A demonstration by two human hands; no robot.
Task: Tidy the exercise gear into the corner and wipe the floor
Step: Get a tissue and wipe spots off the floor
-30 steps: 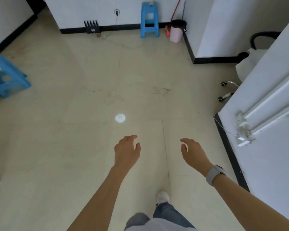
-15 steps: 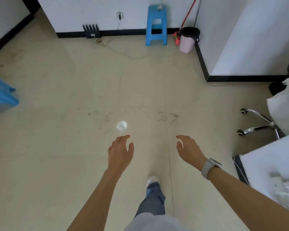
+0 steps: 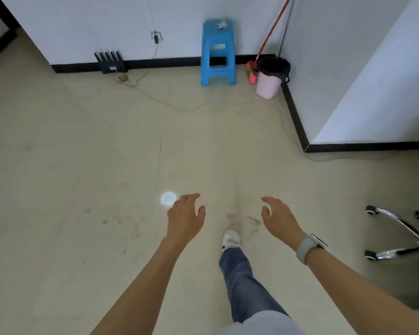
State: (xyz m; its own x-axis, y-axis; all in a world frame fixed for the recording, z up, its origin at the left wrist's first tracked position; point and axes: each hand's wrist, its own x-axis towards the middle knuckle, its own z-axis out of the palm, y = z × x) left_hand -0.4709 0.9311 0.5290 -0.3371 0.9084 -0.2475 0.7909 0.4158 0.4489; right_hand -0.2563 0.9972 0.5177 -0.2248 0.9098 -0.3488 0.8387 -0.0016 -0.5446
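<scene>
Both my hands are held out in front of me over the beige floor [image 3: 82, 165], holding nothing. My left hand [image 3: 185, 218] has its fingers spread, palm down. My right hand [image 3: 279, 218], with a grey watch on the wrist, is also spread. Dirty scuff marks [image 3: 242, 220] lie on the floor between the hands, more smudges [image 3: 121, 223] to the left. In the far corner a red-handled mop [image 3: 252, 71] leans on the wall beside a pink bin [image 3: 270, 78]. No exercise gear is visible.
A blue plastic stool [image 3: 218, 54] stands against the far wall with a small thing on top. A black router [image 3: 109, 61] and a thin cable [image 3: 179, 107] lie along the baseboard. An office chair base [image 3: 397, 235] is at the right. A white wall corner [image 3: 305, 146] juts in.
I have walked forward: the stool, bin and far wall are closer, the blue stool at left and the white cabinet at right left the view. Both hands stay empty.
</scene>
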